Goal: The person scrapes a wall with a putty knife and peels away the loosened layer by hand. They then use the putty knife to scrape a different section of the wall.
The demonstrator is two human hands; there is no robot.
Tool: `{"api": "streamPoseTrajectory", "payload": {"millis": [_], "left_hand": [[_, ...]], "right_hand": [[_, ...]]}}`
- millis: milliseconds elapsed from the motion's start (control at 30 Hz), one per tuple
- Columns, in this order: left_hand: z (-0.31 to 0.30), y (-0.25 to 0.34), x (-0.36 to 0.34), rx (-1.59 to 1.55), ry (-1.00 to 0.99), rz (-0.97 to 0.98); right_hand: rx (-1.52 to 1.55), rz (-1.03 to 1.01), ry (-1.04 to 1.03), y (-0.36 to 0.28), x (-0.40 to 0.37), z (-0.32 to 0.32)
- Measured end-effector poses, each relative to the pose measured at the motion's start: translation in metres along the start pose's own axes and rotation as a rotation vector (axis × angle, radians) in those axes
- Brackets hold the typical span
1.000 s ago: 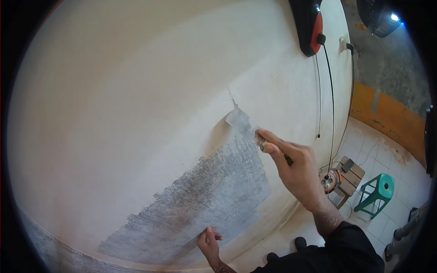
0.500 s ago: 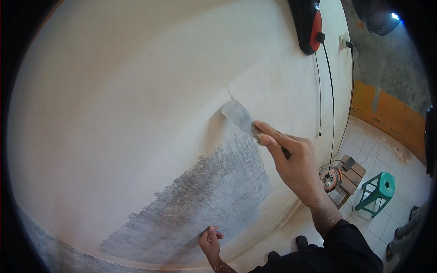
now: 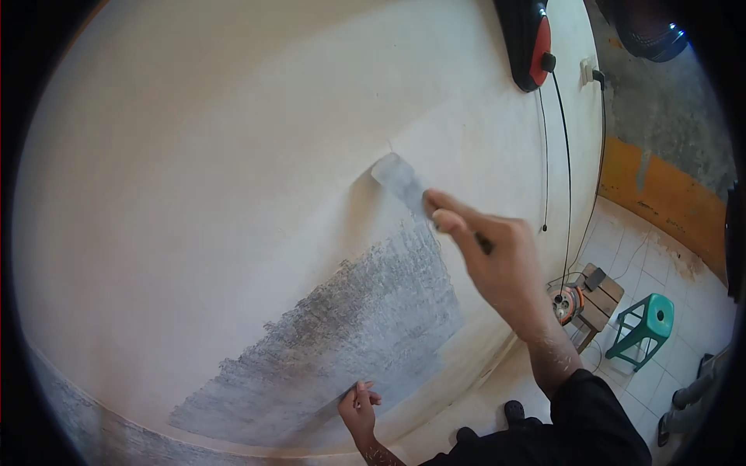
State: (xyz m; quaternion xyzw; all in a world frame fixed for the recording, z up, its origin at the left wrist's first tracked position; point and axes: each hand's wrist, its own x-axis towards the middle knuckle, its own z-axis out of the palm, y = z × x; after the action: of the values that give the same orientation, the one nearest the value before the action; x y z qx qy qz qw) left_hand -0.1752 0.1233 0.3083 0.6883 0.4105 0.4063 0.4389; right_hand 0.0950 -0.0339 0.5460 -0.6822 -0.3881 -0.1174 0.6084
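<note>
My right hand (image 3: 505,256) is closed round the handle of a scraper (image 3: 398,177). The scraper's broad grey blade lies against the cream wall (image 3: 233,155), just above the upper corner of a scraped, rough grey patch (image 3: 365,326). Most of the handle is hidden in the fist. Lower down, my left hand (image 3: 359,412) is right by the lower part of that patch, its fingers curled in and drawn together. Whether anything small is pinched there I cannot tell.
On the wall at upper right is a black and red device (image 3: 536,54) with hanging cords. A cable reel (image 3: 566,303) rests by a small wooden stool (image 3: 598,299), next to a green plastic stool (image 3: 649,330). Another person's legs (image 3: 691,392) show at far right.
My right hand and the scraper have moved a little up and to the left along the wall. The left hand stays nearly where it was.
</note>
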Motion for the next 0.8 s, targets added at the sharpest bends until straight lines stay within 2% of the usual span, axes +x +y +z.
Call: {"api": "streamPoseTrajectory", "payload": {"millis": [133, 233, 333, 467, 567, 667, 700, 800], "left_hand": [[0.002, 0.001, 0.000, -0.011, -0.014, 0.019], [0.003, 0.006, -0.006, 0.009, -0.019, 0.005], [0.003, 0.006, -0.009, 0.005, -0.025, 0.000], [0.001, 0.006, -0.012, -0.003, -0.009, 0.021], [-0.001, 0.008, -0.017, 0.027, 0.001, -0.022], [-0.004, 0.004, -0.017, 0.024, 0.010, -0.005], [-0.005, 0.003, -0.020, 0.020, 0.008, -0.013], [-0.001, 0.006, -0.017, -0.006, 0.013, -0.014]], "right_hand": [[0.056, -0.012, 0.008, 0.008, -0.007, 0.001], [-0.016, 0.015, -0.025, -0.013, 0.007, -0.010], [-0.032, 0.062, -0.096, 0.003, -0.006, -0.008], [0.020, -0.073, 0.002, 0.001, 0.007, 0.000], [0.034, 0.024, -0.065, 0.005, -0.004, -0.002], [-0.015, 0.001, -0.033, -0.018, 0.014, -0.006], [0.064, -0.066, 0.042, -0.024, 0.025, -0.003], [-0.064, -0.018, -0.045, -0.022, 0.010, -0.011]]}}
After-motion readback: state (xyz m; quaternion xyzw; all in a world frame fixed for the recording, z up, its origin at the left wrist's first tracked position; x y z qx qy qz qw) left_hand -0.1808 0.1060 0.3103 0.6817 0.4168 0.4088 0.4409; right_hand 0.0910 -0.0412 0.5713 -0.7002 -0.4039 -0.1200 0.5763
